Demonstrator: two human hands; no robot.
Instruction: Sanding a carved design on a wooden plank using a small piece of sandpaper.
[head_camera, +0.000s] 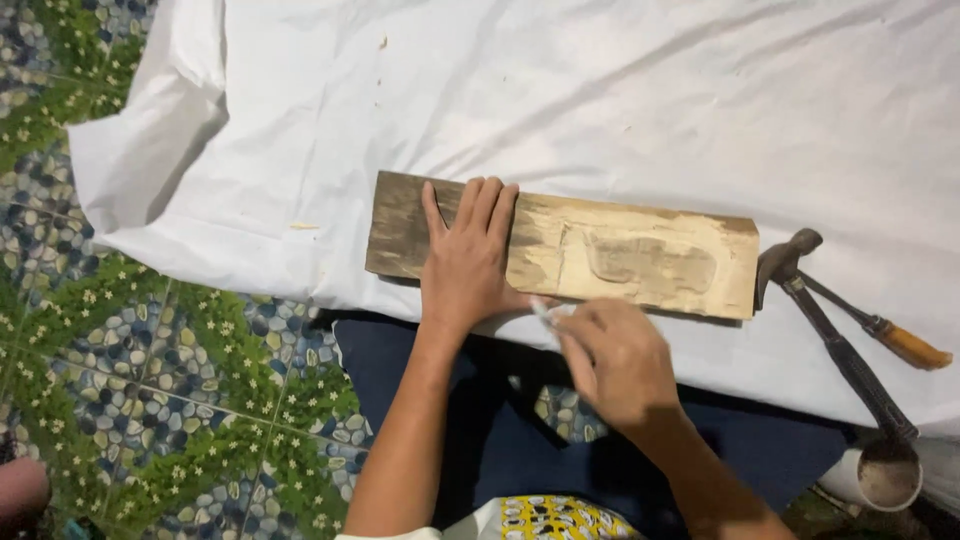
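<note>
Head view, left hand (468, 262) fingers flat on plank (640, 260); right hand (618, 362) fingers pinching blurred white stick (543, 313)

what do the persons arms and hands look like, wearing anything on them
Both forearms are bare, with no sleeves reaching them. The left hand and right hand wear no gloves, and no rings, watch or bracelets show. Fingers are uncovered, with short nails.

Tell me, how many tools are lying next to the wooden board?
2. A hammer lies right of the wooden board on the white sheet, and a tool with an orange handle crosses beside it. The right hand holds something small and blurred, too.
</note>
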